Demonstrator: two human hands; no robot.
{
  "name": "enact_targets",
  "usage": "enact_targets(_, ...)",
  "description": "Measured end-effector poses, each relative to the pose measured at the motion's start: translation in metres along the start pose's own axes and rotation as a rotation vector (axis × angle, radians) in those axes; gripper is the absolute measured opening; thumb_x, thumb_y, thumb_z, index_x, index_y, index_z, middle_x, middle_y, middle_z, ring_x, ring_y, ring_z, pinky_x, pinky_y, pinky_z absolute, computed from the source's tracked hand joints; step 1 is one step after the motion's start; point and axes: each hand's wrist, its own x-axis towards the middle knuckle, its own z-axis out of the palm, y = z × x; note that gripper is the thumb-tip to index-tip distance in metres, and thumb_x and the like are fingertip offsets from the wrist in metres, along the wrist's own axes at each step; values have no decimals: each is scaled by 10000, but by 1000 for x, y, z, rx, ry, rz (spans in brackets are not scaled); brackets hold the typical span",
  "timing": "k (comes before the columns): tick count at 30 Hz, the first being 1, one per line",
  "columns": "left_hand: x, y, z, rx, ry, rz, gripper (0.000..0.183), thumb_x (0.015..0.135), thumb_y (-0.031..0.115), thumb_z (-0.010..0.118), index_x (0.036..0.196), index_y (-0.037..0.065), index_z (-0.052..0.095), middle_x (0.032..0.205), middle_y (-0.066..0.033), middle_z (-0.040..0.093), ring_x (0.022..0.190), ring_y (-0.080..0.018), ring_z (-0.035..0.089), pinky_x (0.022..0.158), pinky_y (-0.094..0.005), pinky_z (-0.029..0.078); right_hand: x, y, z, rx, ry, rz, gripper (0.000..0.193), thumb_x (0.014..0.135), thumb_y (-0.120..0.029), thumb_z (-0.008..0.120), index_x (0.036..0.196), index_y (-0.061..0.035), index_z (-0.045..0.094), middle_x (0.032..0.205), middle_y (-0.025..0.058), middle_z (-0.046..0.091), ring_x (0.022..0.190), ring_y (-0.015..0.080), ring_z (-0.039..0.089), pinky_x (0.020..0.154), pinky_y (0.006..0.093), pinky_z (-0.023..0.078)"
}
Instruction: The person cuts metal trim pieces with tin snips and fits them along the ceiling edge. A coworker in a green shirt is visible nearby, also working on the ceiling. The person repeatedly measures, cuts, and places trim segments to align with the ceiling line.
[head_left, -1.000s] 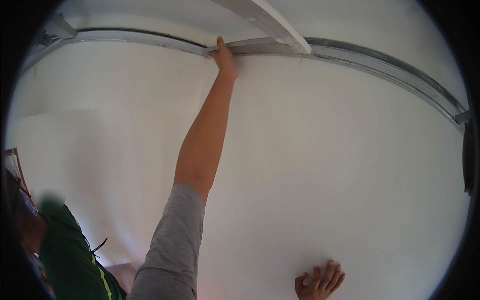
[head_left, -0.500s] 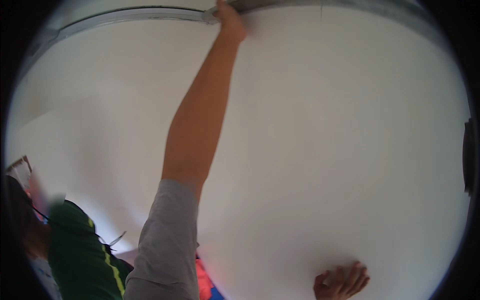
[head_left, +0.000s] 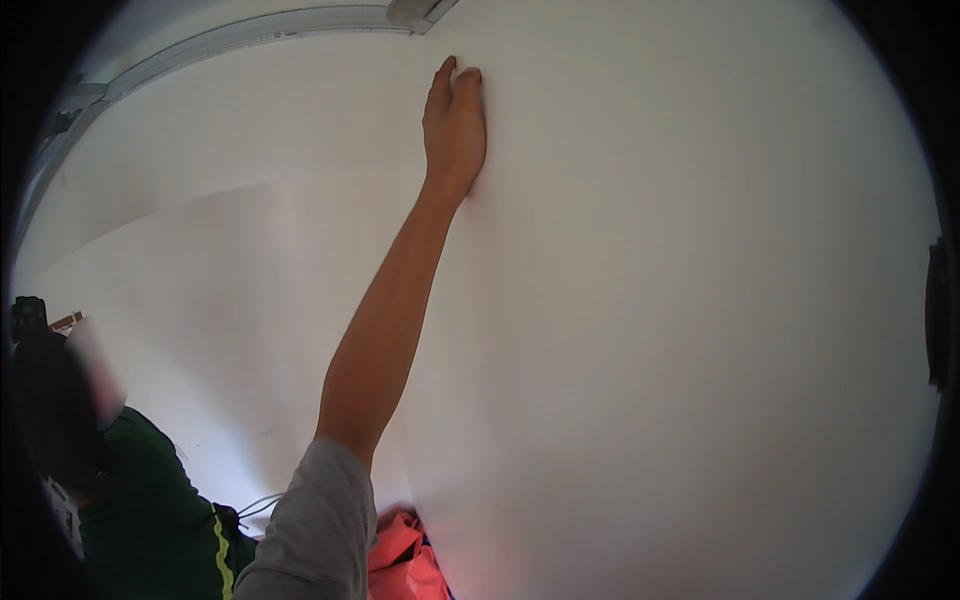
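Observation:
My left hand [head_left: 455,128] is raised high near the corner between two white wall faces. Its fingers stretch upward with a gap between them, and nothing shows in its grip. The edge of the palm lies against or very close to the right-hand wall [head_left: 680,290]; contact itself is hard to make out. Above the fingertips runs a grey metal rail [head_left: 270,28], apart from the hand. A grey sleeve covers my upper arm. My right hand is out of view.
At the lower left stands another person in a dark green top [head_left: 150,500] with a yellow stripe. A coral-red fabric item [head_left: 408,562] lies at the foot of the corner. A dark object [head_left: 937,315] sits at the right rim.
My left hand has come down from the rail to the wall below it. My right hand, earlier against the wall at lower right, has left the view. The other person has shifted slightly.

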Motion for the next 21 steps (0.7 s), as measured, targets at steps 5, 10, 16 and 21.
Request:
enact_targets(5, -7, 6, 2, 20, 18, -8, 760, 1002, 462, 466, 1595, -1, 360, 1596, -228, 431, 1480, -341, 395, 1209, -393, 293, -3, -2, 3, 11, 12, 5, 533, 913, -420, 623, 1360, -133, 595, 1512, 124, 525, 1429, 385, 414, 1138, 674, 278)
enact_targets(10, -18, -1, -4, 14, 26, -11, 750, 1001, 455, 475, 1585, -7, 378, 1583, -235, 447, 1473, -332, 408, 1209, -389, 292, -22, -3, -2, 23, 15, 8, 529, 906, -421, 634, 1351, -136, 601, 1500, 120, 541, 1415, 385, 437, 1132, 679, 288)
enact_targets(16, -38, -4, 7, 188, 102, 26, 755, 993, 433, 571, 1573, 0, 355, 1606, -269, 365, 1489, -379, 360, 1204, -466, 312, -44, 0, -13, 45, 17, 16, 525, 898, -421, 647, 1340, -140, 607, 1484, 114, 560, 1399, 385, 465, 1126, 685, 301)
enact_targets(21, -7, 54, -33, 451, 221, 587, 898, 907, 330, 769, 1576, 0, 269, 1624, -278, 279, 1487, -423, 319, 1186, -541, 336, -36, -19, -41, 20, -1, 38, 520, 894, -401, 669, 1339, -140, 609, 1498, 118, 555, 1395, 385, 485, 1137, 692, 303)
